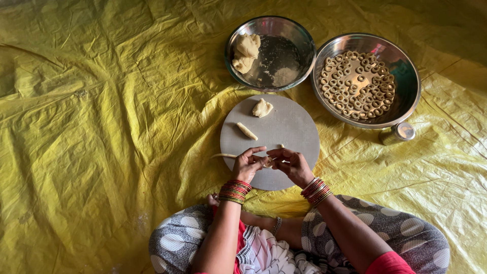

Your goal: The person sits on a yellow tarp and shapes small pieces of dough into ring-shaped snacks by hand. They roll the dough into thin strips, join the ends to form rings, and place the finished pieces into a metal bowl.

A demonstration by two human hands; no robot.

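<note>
1. Head view: the left hand [247, 165] and the right hand [289, 163] meet above the near edge of a round grey rolling board [289, 129], which lies on a yellow plastic sheet [101, 127] on the floor.
2. Both hands pinch a thin dough rope [223, 156] between fingertips; fingers are drawn together, not spread.
3. Location: one end of the rope trails left past the board edge; the other end is hidden between the fingers.
4. Axis: the rope's long axis runs roughly left to right, its free tip pointing left.
5. Handling judgement: the rope appears soft, light and easily stretched or torn; hold it lightly near the working end, without pulling.
6. A short dough stick [247, 131] lies on the board, angled from upper left to lower right; a dough lump [262, 107] sits near the far edge.
7. Beyond the board, a steel bowl [299, 35] holds a dough mass [245, 53]; a steel pan [406, 76] holds many dough rings [357, 83].
</note>
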